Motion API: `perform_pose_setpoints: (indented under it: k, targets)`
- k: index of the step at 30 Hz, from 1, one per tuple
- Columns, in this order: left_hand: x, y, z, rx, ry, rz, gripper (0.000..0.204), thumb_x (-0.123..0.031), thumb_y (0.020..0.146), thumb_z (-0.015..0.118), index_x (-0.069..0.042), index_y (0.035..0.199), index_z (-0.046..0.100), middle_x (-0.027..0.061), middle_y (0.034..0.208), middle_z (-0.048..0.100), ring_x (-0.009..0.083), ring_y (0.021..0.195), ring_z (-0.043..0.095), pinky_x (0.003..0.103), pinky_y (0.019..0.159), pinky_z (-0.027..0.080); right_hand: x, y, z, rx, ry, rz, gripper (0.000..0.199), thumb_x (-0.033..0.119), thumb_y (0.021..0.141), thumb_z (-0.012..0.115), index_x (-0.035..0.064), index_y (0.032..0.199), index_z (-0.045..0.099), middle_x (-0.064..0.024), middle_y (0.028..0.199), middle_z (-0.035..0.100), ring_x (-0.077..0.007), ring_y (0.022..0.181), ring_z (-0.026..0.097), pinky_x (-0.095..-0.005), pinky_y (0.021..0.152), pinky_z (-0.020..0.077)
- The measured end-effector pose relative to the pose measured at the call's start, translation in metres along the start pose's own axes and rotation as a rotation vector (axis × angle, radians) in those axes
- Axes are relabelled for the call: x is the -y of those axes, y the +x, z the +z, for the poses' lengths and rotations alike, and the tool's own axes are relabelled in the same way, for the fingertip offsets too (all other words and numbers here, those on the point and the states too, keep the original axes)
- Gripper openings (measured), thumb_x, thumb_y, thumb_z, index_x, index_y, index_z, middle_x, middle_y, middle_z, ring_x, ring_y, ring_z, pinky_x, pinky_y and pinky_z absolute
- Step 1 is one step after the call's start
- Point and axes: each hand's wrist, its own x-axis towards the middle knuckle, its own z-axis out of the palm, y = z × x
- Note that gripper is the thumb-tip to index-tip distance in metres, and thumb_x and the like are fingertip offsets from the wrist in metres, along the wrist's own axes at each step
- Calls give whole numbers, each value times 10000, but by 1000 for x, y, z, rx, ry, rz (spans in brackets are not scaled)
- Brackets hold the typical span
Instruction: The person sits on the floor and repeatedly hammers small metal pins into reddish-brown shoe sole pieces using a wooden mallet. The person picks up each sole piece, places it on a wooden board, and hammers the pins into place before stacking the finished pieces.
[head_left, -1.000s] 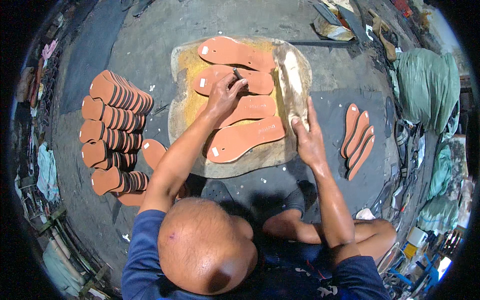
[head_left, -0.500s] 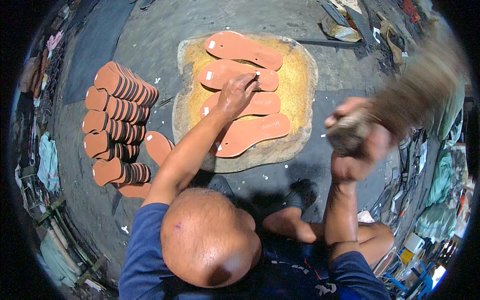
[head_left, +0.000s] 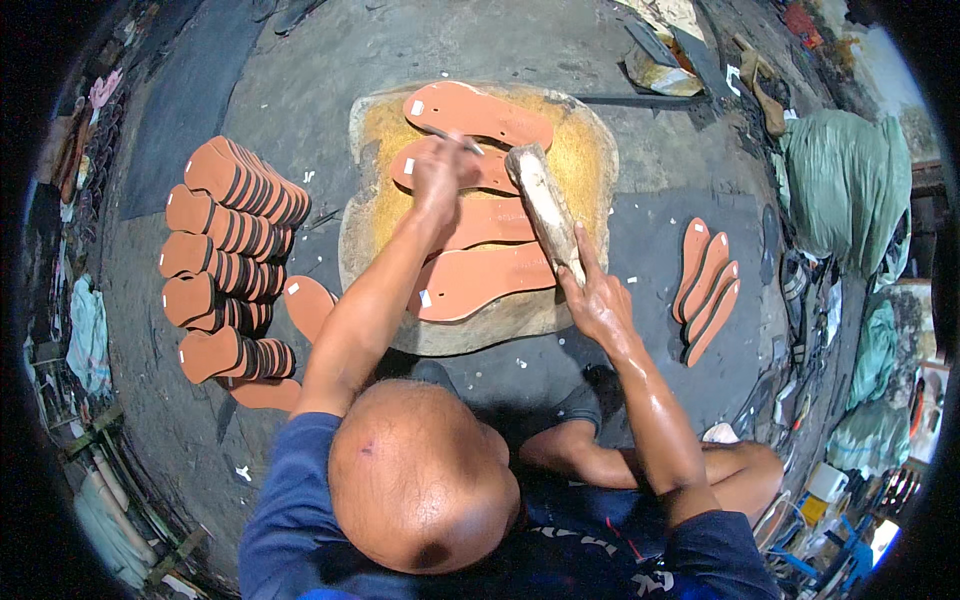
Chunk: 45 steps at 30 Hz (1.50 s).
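Observation:
Four orange-brown sandal soles lie across a thick wooden block: a far sole (head_left: 480,112), a second sole (head_left: 495,172), a third sole (head_left: 495,222) and a near sole (head_left: 485,280). My left hand (head_left: 437,180), smeared by motion, is above the second sole, closed on a thin metal punch (head_left: 472,146). The far and near soles show small dark holes. My right hand (head_left: 602,305) holds the near end of a rough wooden club (head_left: 545,205), thumb and fingers on either side. The club lies slanting over the soles' right ends.
The block's yellowish top (head_left: 585,130) has a pale rim. Several rows of stacked soles (head_left: 235,215) stand at the left, with a loose sole (head_left: 308,305) beside them. Narrow soles (head_left: 708,285) lie on the floor at the right, near green sacks (head_left: 845,190).
The wooden club has come down from its blurred swing at the right onto the block. My left hand and the punch have shifted left along the second sole.

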Motion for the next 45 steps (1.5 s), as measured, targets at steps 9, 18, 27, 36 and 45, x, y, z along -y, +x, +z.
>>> perform_pose_setpoints:
  k: [9, 18, 27, 36, 45]
  targets:
    - [28, -38, -12, 254, 614, 355, 263, -221, 996, 697, 36, 946, 670, 107, 792, 720, 149, 741, 705, 312, 650, 553, 1, -5, -13, -277, 548, -182, 714, 322, 1032, 536, 52, 1625, 243, -310, 1586, 377, -406, 1483, 378, -418, 1201, 320]
    - [28, -43, -9, 265, 670, 347, 289, -251, 985, 700, 38, 969, 697, 141, 854, 749, 218, 777, 727, 360, 700, 564, 23, -21, -46, -286, 672, -239, 714, 261, 1024, 557, -1, 1614, 252, -273, 1605, 372, -345, 1492, 373, -399, 1214, 290]
    - [37, -52, -6, 209, 945, 799, 176, -165, 920, 731, 2, 964, 697, 187, 865, 712, 373, 771, 710, 443, 677, 557, 68, -67, -119, -440, 1321, -814, 429, 271, 989, 611, 3, 1306, 501, -252, 1303, 569, -351, 1145, 621, -449, 1001, 501]
    - [44, -47, -22, 239, 1007, 697, 250, -260, 940, 708, -29, 1035, 722, 171, 918, 732, 355, 836, 728, 444, 740, 569, 35, -36, 7, -123, 320, 36, 751, 396, 1018, 537, 190, 1648, 182, -368, 1171, 663, -585, 1107, 606, -563, 980, 503]
    - [30, -15, -35, 109, -76, 131, 246, -234, 1051, 617, 11, 1073, 621, 92, 1001, 694, 169, 960, 699, 304, 859, 594, 1, -25, 15, -12, 78, 40, 751, 438, 1009, 546, 274, 1647, 187, -354, 991, 703, -562, 954, 667, -613, 880, 523]
